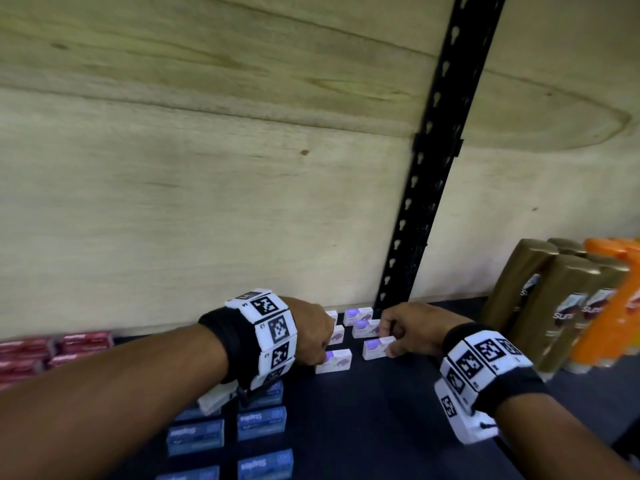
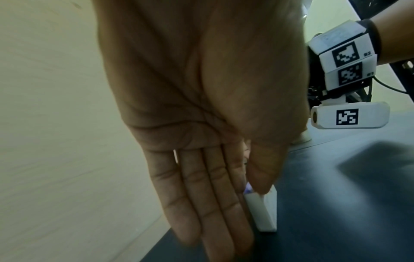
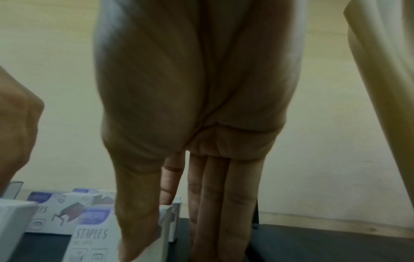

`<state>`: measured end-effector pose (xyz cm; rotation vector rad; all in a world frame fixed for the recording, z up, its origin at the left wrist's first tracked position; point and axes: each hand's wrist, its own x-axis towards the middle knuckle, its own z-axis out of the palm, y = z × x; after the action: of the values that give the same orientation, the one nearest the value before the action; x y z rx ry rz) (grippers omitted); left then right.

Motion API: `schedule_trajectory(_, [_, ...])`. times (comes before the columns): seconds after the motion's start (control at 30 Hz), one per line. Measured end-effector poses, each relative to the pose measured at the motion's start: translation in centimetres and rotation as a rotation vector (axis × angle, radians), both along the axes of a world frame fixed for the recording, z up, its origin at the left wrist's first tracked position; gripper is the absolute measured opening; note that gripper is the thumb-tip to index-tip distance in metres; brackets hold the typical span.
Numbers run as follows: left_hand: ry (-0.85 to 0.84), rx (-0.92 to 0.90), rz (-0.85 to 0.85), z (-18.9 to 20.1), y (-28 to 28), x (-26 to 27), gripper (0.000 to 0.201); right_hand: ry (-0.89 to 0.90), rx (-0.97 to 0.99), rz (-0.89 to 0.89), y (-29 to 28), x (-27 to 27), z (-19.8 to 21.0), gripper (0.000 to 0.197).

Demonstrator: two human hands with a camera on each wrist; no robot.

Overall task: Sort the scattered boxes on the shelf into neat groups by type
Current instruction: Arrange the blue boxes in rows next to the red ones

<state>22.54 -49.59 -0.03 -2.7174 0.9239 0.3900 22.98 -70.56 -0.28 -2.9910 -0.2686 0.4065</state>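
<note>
Several white staple boxes (image 1: pixel 362 326) with purple labels stand in rows at the back of the dark shelf (image 1: pixel 381 417). My left hand (image 1: pixel 325 355) pinches the front-left white box (image 1: pixel 337 362); in the left wrist view the thumb (image 2: pixel 262 184) presses on that box (image 2: pixel 266 212) with straight fingers alongside it. My right hand (image 1: pixel 388 344) pinches the front-right white box (image 1: pixel 375 347). In the right wrist view the thumb (image 3: pixel 136 221) lies across the front of this box (image 3: pixel 94 235) and the fingers (image 3: pixel 212 212) reach behind it.
Blue staple boxes (image 1: pixel 259 422) lie in rows under my left forearm. Red boxes (image 1: pixel 52 351) are stacked at the far left. Gold bottles (image 1: pixel 540 306) and orange bottles (image 1: pixel 609 306) stand at the right. A black slotted upright (image 1: pixel 426 202) runs up the plywood back wall.
</note>
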Motion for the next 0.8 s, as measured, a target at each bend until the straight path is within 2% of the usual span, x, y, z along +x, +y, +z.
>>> schedule_trajectory(0.23, [-0.032, -0.037, 0.025, -0.5, 0.0, 0.8, 0.026, -0.031, 0.02, -0.013, -0.1, -0.1, -0.3, 0.02])
schedule_trajectory(0.53, [-0.018, -0.078, 0.085, -0.3, 0.2, 0.6, 0.031, -0.044, 0.022, 0.01, -0.4, 0.3, -0.6, 0.016])
schedule_trajectory(0.8, [-0.013, -0.093, 0.111, 0.8, 1.0, 0.6, 0.03, -0.025, 0.047, -0.004, -0.5, 0.5, -0.8, 0.022])
